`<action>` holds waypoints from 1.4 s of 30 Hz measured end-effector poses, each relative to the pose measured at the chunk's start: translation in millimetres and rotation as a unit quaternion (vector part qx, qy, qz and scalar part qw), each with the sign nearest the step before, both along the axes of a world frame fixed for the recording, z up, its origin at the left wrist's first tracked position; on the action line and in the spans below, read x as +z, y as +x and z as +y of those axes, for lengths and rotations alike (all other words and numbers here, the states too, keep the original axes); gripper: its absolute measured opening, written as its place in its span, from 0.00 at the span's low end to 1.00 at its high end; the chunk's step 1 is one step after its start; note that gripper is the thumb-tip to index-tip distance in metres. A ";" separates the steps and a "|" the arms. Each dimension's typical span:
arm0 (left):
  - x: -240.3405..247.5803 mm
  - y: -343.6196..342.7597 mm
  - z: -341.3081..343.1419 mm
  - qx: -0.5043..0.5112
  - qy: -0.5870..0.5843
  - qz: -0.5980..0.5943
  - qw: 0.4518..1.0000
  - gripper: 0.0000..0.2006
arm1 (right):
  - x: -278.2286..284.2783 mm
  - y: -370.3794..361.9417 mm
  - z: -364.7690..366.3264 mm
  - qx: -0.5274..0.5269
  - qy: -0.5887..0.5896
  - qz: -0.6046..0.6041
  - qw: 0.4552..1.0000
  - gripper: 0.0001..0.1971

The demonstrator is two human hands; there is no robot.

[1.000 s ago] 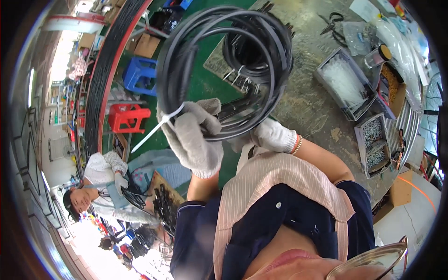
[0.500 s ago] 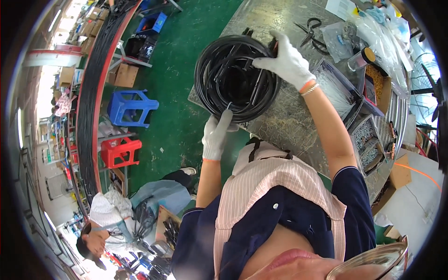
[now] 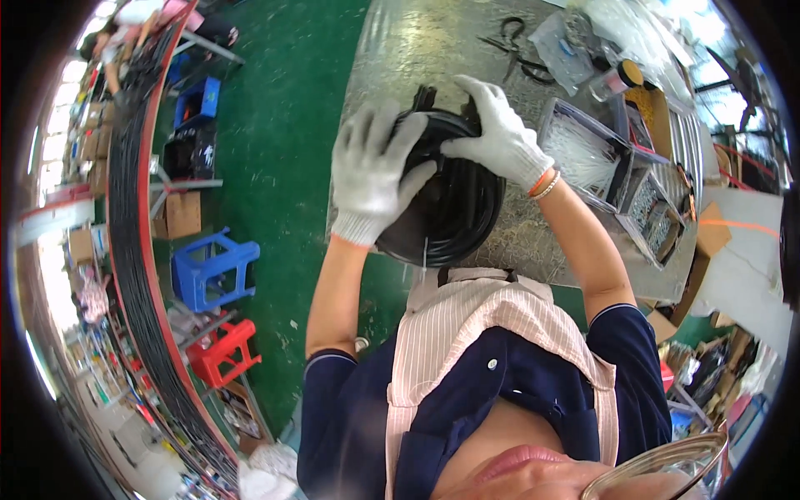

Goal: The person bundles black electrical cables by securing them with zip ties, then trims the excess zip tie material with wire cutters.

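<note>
A coil of black cable (image 3: 471, 221) rests at the near-left edge of the metal-topped table (image 3: 408, 42), in front of my body. My right hand (image 3: 498, 137), in a white knitted glove, grips its far right side between thumb and fingers. My left hand (image 3: 372, 171), gloved the same way, lies over the coil's left side with fingers spread, slightly blurred. Part of the coil is hidden under it. Black cable ends (image 3: 425, 97) stick out at the far side. A thin pale strand (image 3: 425, 250) hangs at the coil's near side.
Black-handled scissors (image 3: 518, 54) lie farther back beside clear plastic bags (image 3: 567, 50) and a yellow-lidded jar (image 3: 615, 81). To the right stand trays of white ties (image 3: 583, 154) and screws (image 3: 654, 212). A blue stool (image 3: 212, 271) and a red stool (image 3: 225, 354) stand leftward.
My left hand has moved from the coil's near edge up over its left side, fingers spreading. The coil has come nearer and sits flatter-looking under both hands; my view has shifted.
</note>
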State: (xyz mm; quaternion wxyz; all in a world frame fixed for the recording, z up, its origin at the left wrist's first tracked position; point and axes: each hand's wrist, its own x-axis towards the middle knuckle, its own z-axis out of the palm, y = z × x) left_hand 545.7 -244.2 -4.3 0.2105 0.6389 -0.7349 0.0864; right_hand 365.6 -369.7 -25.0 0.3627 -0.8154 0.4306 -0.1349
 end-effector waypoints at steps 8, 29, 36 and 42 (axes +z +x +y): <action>-18.6 15.7 -38.7 -0.037 0.063 0.055 0.996 0.33 | -32.4 17.3 1.2 -0.085 -0.080 -0.085 0.990 0.41; -28.4 -194.1 -5.9 -0.119 -0.222 -0.032 0.967 0.30 | -95.6 -370.4 454.1 -0.641 0.032 0.021 0.767 0.26; -20.7 -367.5 64.1 -0.265 -0.210 -0.050 0.940 0.26 | -95.5 -573.7 705.7 -0.845 -0.081 0.202 0.489 0.24; 2.6 -478.5 126.1 -0.352 -0.197 -0.070 0.912 0.23 | -150.5 -683.6 837.9 -0.862 0.076 0.332 0.377 0.21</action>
